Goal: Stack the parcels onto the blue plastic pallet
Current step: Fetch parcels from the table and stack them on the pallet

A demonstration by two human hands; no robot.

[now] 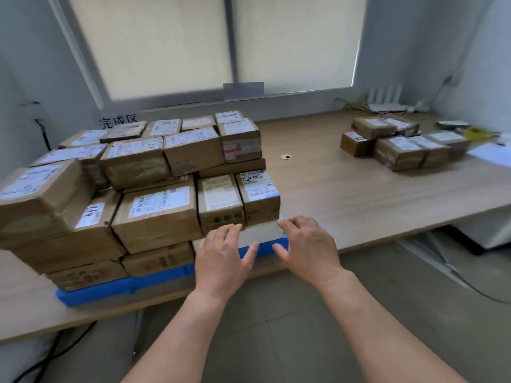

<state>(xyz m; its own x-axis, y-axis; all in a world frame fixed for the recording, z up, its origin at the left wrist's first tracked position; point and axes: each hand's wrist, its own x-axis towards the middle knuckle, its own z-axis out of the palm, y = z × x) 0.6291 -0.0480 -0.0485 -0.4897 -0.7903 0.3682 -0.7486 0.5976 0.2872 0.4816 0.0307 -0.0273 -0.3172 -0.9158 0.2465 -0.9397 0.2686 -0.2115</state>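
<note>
Lower centre: our left hand (pixel 221 252) and right hand (pixel 307 247), fingers spread, gripping nothing, flank a pale flat parcel (pixel 260 233); we can't tell if they touch it. It lies on the blue plastic pallet (pixel 110 288), at the corner, under the stacked brown cardboard parcels (pixel 154 211). The pallet is on the light wooden desk (pixel 359 194). Upper right: loose brown parcels (pixel 401 145).

Both bare forearms reach forward, palms down. The left hand (pixel 221 257) spreads its fingers loosely, thumb out to the side. The right hand (pixel 307 248) mirrors it, fingers relaxed, holding nothing
</note>
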